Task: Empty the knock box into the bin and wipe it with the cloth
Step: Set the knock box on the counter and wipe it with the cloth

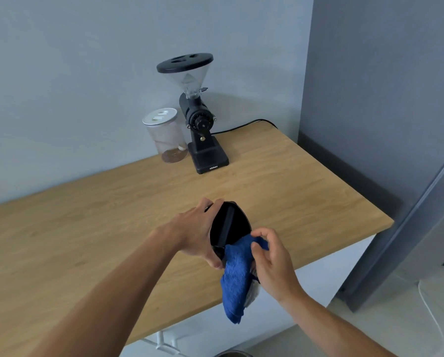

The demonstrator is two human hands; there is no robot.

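**Box tilted up for the wipe**

The left hand [197, 233] clasped the knock box [229, 224] from its left side, fingers curled round the wall and thumb over the far rim, and held it just above the near edge of the table [87, 240]. The box was tipped so its mouth faced the person — probably so the dark inside and the knock bar across it could be seen and reached. No grounds were visible inside, though the interior was too dark to be sure.

The right hand [269, 256], just right of the box, pinched the blue cloth [237, 274] between thumb and fingertips. The cloth's top corner lay against the box's lower rim; the rest hung below the box, past the table edge. That looked like the start of the wiping step.

Well behind the box, by the wall, stood a grinder [200, 117] with a jar [165, 135] just left of it — both clear of the work. The bin could not be clearly made out.
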